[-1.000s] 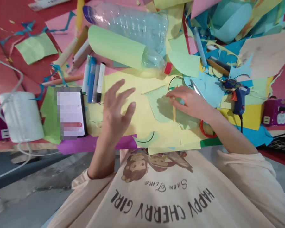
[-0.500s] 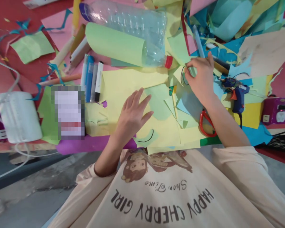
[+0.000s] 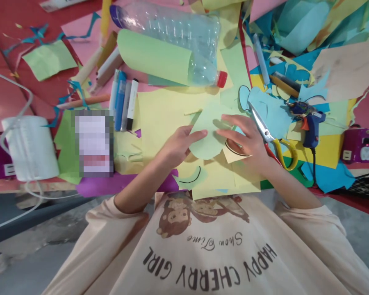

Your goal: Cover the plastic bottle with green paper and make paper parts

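My left hand (image 3: 181, 144) is closed on a pale green rounded paper cutout (image 3: 206, 147), its thumb on top and its fingers partly hidden. My right hand (image 3: 247, 139) reaches over the right side of this cutout with its fingers apart, and their shadow falls on the paper. Under the right hand lies a small pale scrap with a curved black line (image 3: 238, 152); whether the hand touches it is unclear. Near my right wrist rest scissors (image 3: 266, 133) with red and yellow handles. Yellow paper sheets (image 3: 162, 110) are spread below both hands.
A plastic bottle (image 3: 203, 61) partly wrapped in green paper lies at the back. Several markers (image 3: 120, 100) and a blurred phone-like object (image 3: 94, 143) are on the left. A glue gun (image 3: 311, 127), its cable and a purple power box (image 3: 359, 144) are on the right.
My right hand has come down and left from beside the bottle cap, uncovering the scissors. The curved-line scrap is now lower. My left hand has moved right and lifted the green cutout.
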`<state>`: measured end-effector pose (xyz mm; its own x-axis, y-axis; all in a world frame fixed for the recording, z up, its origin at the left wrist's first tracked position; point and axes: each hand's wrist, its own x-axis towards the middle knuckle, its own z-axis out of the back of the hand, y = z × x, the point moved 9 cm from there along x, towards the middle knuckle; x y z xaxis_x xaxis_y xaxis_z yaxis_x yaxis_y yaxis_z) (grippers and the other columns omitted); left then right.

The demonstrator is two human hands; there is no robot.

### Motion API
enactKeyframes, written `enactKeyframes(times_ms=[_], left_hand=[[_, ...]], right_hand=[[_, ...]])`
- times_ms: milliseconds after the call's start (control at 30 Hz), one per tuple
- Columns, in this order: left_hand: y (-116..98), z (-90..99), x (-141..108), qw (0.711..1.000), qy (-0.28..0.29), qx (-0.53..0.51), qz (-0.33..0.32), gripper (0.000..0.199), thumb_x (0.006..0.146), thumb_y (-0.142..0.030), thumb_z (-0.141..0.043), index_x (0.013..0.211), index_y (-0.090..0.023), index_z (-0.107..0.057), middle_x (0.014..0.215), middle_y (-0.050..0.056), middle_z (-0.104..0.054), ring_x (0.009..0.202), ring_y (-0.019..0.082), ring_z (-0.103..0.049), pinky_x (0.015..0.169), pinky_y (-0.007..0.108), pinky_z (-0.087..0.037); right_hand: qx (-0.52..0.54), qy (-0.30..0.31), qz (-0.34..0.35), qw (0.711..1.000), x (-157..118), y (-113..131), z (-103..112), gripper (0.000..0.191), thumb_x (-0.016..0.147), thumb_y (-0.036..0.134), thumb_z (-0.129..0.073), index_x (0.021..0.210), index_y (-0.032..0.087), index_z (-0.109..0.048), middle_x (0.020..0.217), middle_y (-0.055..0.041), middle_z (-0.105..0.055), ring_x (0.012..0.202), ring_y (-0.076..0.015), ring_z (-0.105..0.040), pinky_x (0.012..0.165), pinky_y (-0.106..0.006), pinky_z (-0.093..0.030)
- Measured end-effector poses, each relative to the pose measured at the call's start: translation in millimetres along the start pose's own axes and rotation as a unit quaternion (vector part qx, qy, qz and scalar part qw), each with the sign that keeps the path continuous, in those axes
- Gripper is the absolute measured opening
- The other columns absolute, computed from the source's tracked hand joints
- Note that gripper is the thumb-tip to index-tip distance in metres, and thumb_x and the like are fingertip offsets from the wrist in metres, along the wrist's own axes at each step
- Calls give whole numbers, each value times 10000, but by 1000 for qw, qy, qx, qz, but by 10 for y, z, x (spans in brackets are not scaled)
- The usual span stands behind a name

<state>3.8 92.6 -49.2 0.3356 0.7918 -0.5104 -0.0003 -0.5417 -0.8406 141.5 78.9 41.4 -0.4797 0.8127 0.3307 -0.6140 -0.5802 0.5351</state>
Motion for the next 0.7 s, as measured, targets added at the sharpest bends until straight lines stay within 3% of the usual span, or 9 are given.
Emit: enactKeyframes(times_ms=[100, 167, 267, 333, 400, 467, 567, 700], left_hand=[[-154, 83, -51, 997, -62, 16, -41, 399, 779, -487, -636, 967, -139, -689, 861, 74, -739, 888, 281, -718, 777, 409, -592], [-314, 157, -99, 992, -101, -3, -81, 357, 814, -440, -591, 1011, -153, -672, 930, 73, -738, 1014, 293, -696, 856, 442, -584], [-503, 227, -130, 982, -133, -30, -130, 315, 845, -350, -499, 1059, -179, -654, 1066, 62, -723, 1212, 278, -610, 975, 467, -541], [-519, 219, -107, 982, -135, -18, -133, 343, 869, -340, -425, 1087, -199, -649, 1180, 52, -693, 1307, 263, -537, 1033, 477, -507], [-470, 184, -77, 983, -126, -17, -132, 378, 892, -358, -381, 1124, -205, -638, 1271, 50, -655, 1361, 253, -481, 1080, 478, -472], [-419, 195, -79, 979, -133, -42, -150, 384, 904, -367, -386, 1161, -203, -619, 1295, 51, -644, 1375, 236, -466, 1125, 462, -436], [-332, 300, -122, 970, -172, -55, -161, 359, 903, -347, -419, 1176, -213, -611, 1266, 41, -666, 1359, 210, -486, 1156, 429, -408], [-194, 396, -131, 978, -173, -37, -113, 309, 868, -356, -486, 1092, -232, -659, 1204, 48, -696, 1309, 251, -534, 1045, 427, -508]], right_hand=[[-31, -50, -58, 997, -98, -130, 277, 594, 880, 160, -561, 1400, 361, -356, 1456, -111, -430, 1385, -254, -406, 1087, -480, -435], [-66, -103, -153, 981, -265, -401, 552, 524, 870, 207, -590, 1354, 322, -428, 1425, -144, -462, 1348, -278, -435, 1041, -502, -455], [-156, -229, -279, 919, -712, -808, 1062, 300, 825, 208, -618, 1122, 231, -592, 1194, -182, -594, 1144, -303, -562, 902, -485, -496], [-217, -252, -374, 866, -1045, -1076, 1275, 333, 693, 189, -728, 999, 237, -606, 1127, -201, -620, 1054, -341, -584, 848, -506, -482], [-207, -212, -468, 832, -1318, -1359, 1315, 428, 588, 156, -783, 952, 258, -582, 1163, -220, -602, 989, -347, -595, 858, -513, -456], [-172, -184, -518, 817, -1489, -1549, 1299, 386, 569, 172, -786, 871, 271, -567, 1062, -193, -629, 894, -327, -596, 819, -502, -446], [-122, -194, -534, 814, -1586, -1710, 1294, 245, 604, 198, -728, 761, 279, -559, 839, -110, -615, 719, -259, -542, 724, -462, -423], [-43, -263, -537, 800, -1664, -1849, 1334, 166, 590, 214, -664, 712, 273, -569, 678, -42, -584, 576, -187, -492, 606, -402, -380]])
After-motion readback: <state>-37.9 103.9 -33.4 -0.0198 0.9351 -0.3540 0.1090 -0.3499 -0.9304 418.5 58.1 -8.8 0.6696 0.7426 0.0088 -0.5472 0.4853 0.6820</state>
